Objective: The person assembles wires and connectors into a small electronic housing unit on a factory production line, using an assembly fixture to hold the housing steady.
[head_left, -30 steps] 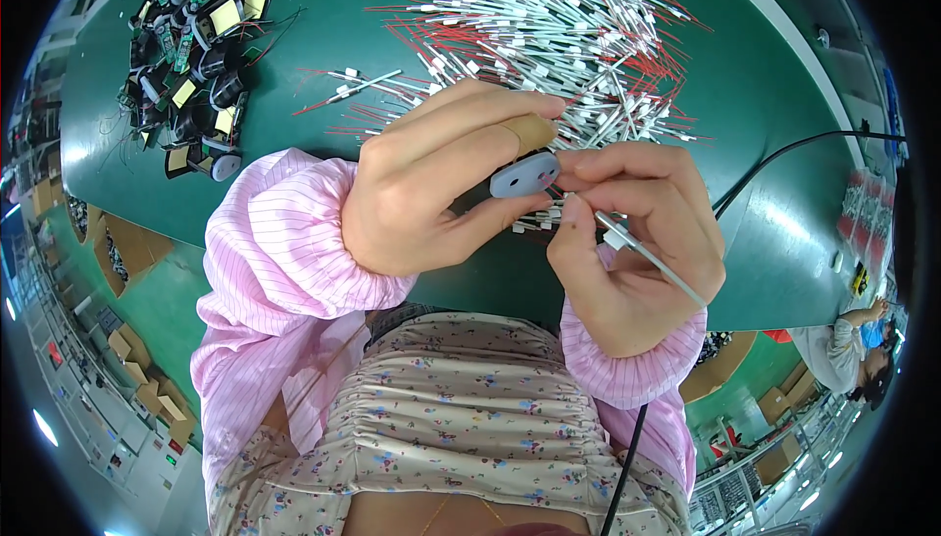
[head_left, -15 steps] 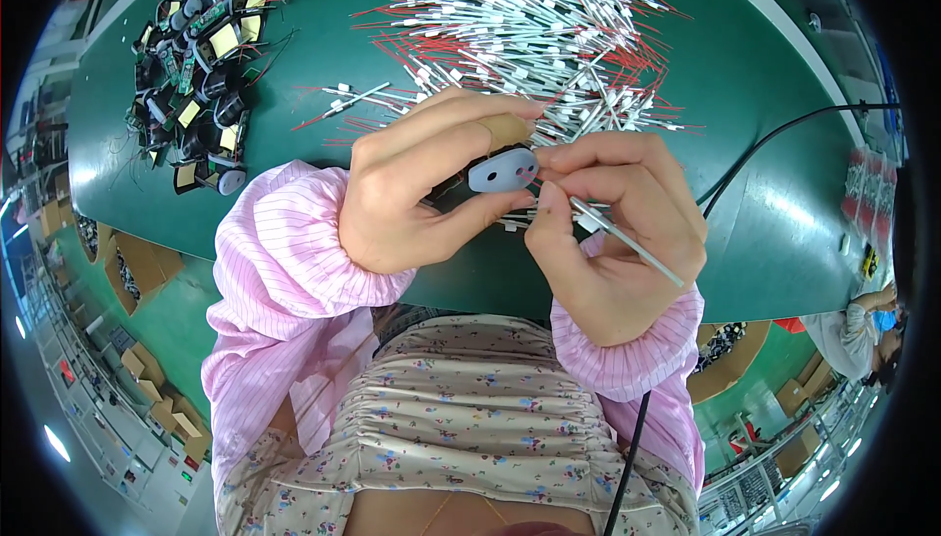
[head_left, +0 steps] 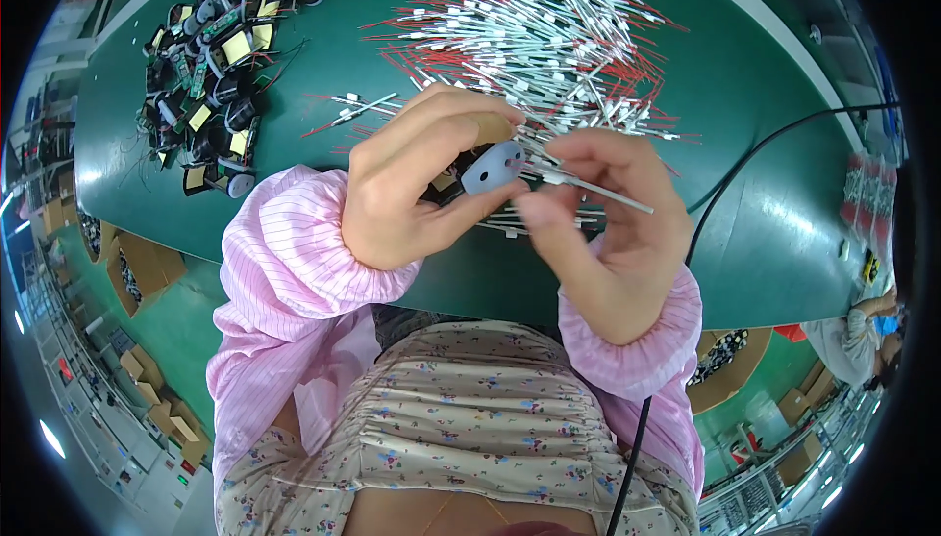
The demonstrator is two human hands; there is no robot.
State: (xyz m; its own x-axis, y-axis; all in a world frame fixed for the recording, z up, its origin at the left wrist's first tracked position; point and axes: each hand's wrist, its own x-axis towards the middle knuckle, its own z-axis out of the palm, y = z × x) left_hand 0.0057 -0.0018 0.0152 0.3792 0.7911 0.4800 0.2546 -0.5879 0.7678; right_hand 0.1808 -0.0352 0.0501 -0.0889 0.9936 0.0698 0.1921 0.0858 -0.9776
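Note:
My left hand (head_left: 402, 178) is closed around a small black housing whose light grey oval end cap (head_left: 493, 169) faces right and shows small round holes. A tan covering wraps a fingertip of that hand. From beside the cap a white-sleeved wire lead (head_left: 608, 193) with a white connector slants to the right, across the gap in my right hand (head_left: 618, 232). The thumb and fingers of my right hand are spread apart, slightly blurred, around the lead. Whether the lead's inner end sits in a hole of the cap, I cannot tell.
A big heap of white-sleeved leads with red wire ends (head_left: 539, 36) spreads over the green table (head_left: 323, 56) beyond my hands. At the far left lie several black housings with circuit boards and yellow pads (head_left: 211, 75). A black cable (head_left: 755, 149) crosses the right side.
My right hand's pinch near the cap has opened, with thumb and fingers parting. The white-sleeved lead has swung up to a flatter slant. My left hand has tilted the cap slightly.

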